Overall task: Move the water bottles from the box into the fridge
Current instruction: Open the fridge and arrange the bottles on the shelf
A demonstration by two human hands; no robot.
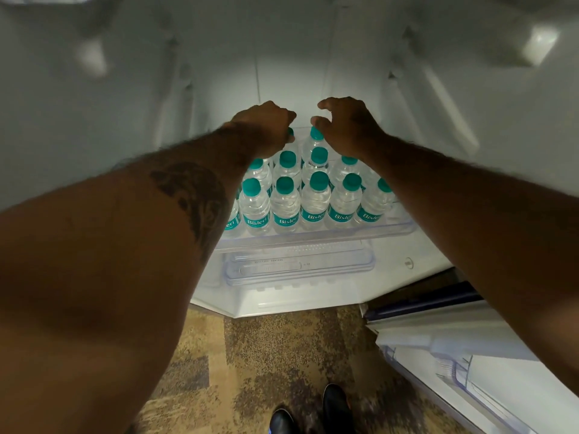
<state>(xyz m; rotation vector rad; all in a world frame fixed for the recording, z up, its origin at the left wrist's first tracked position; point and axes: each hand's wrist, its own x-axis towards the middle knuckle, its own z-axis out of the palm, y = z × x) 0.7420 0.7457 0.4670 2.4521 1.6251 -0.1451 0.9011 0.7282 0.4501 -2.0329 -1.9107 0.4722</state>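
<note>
Several small clear water bottles (315, 198) with teal caps and teal labels stand in rows on a clear fridge shelf (313, 238). Both my arms reach deep into the fridge over the back row. My left hand (266, 126) has its fingers curled down around the top of a back-row bottle (290, 133), whose cap only partly shows. My right hand (344, 123) hovers over the neighbouring back bottle (316, 134), fingertips just at its cap, thumb lifted apart. The box is out of view.
White fridge walls (109, 104) close in left and right. A clear drawer (297, 267) lies below the shelf. The open fridge door (470, 355) with its racks is at the lower right. Patterned carpet (266, 355) and my black shoes (335, 405) are below.
</note>
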